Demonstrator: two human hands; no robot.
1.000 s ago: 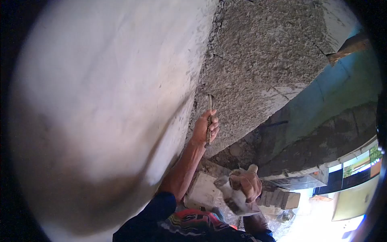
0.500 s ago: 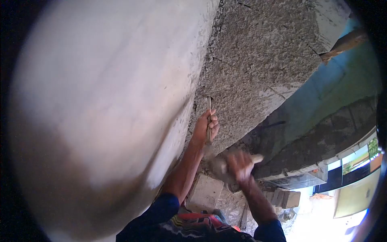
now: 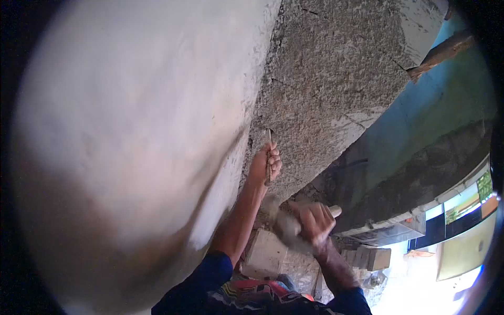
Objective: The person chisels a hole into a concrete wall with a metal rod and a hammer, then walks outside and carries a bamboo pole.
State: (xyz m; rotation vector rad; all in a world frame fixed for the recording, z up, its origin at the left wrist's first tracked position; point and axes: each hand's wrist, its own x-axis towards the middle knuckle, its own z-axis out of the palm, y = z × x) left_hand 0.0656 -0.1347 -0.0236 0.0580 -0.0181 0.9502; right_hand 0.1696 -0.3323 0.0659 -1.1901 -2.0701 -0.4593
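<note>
My left hand (image 3: 266,163) is wrapped round a metal chisel (image 3: 270,137), whose tip meets the rough, pitted grey surface (image 3: 325,94) near its left border. The chisel's butt end sticks out below my fist. Lower and to the right, my right hand (image 3: 316,220) grips a hammer by its handle (image 3: 334,211). The hammer's head (image 3: 286,226) is smeared by motion and sits below the chisel's butt, apart from it.
A smooth whitish wall (image 3: 147,115) fills the left side. A wooden beam (image 3: 443,54) juts in at upper right, before a blue-green wall (image 3: 420,126). Pale blocks (image 3: 265,254) and rubble lie below my arms. Bright daylight enters at lower right.
The hammer and my right hand have shifted slightly, with the head still blurred. My left hand keeps the chisel at the same spot, and the whole view has moved a little.
</note>
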